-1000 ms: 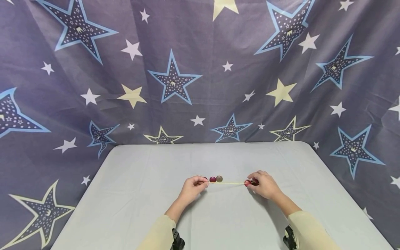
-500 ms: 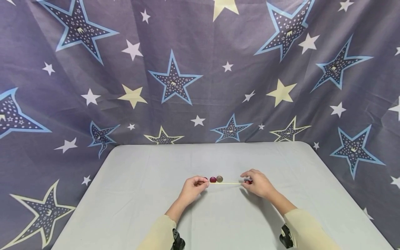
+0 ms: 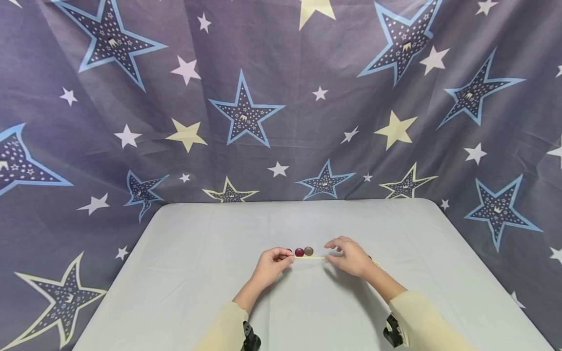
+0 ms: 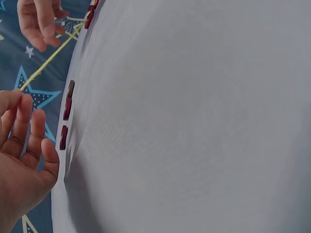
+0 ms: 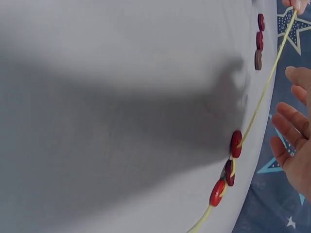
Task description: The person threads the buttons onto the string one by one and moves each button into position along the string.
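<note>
String [image 4: 50, 58], thin and yellow, pulled straight over a pale cloth-covered table [image 3: 307, 312].

From where I stand, the left hand [image 3: 269, 268] pinches one end between thumb and forefinger; the right hand [image 3: 350, 257] grasps nothing, its fingers loosely bent near the string but apart from it. The string runs on to shiny round red buttons [image 5: 236, 144], which appear threaded on it, and trails out beyond them. Well apart from these, three loose round discs [image 5: 260, 41], two dark red and one brownish grey, sit in a row near the left hand. I'd judge the string light and limp, best taken close to its tip; the buttons look hard, light and slick, so I'd hold them by their rims.
</note>
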A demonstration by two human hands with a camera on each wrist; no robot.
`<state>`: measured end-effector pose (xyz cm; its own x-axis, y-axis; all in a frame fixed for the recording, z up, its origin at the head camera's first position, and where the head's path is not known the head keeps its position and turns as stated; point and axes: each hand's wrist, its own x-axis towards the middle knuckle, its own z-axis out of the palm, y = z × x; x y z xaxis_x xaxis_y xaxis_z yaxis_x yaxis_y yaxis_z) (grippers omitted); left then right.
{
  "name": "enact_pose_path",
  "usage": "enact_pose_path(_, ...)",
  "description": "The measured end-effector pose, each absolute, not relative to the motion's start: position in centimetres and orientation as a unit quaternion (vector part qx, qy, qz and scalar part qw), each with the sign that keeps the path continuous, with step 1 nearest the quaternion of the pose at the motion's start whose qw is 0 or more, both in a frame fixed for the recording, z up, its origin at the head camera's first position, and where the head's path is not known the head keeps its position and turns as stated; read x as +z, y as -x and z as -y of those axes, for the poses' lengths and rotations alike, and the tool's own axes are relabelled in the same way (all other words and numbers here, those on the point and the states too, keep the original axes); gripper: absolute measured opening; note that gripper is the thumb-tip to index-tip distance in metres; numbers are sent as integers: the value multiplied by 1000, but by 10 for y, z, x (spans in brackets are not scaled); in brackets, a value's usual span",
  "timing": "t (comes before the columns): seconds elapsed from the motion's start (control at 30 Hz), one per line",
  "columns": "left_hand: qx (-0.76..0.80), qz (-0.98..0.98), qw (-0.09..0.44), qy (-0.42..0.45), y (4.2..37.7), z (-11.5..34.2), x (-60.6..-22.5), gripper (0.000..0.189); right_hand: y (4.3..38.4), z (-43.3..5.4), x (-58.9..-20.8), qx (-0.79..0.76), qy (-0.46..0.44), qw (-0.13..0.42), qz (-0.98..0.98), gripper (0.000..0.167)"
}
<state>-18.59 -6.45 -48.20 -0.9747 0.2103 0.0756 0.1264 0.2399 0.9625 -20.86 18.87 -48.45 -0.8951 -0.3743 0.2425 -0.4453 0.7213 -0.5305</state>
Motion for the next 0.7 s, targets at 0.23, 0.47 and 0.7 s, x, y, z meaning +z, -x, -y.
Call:
enact_pose_path(0.23,606,-788,39,-103,185,64,-482,13,207,-178,-482,313,-243,61,916,23)
enact_pose_path(0.47,605,-789,36,-103,186,64,-483,13,207,-166,-479,326,-252,64,909,23)
enact_pose_path(0.7,601,-791,35,-110,185,63,-482,13,205,-155,-479,349,-265,40,898,23)
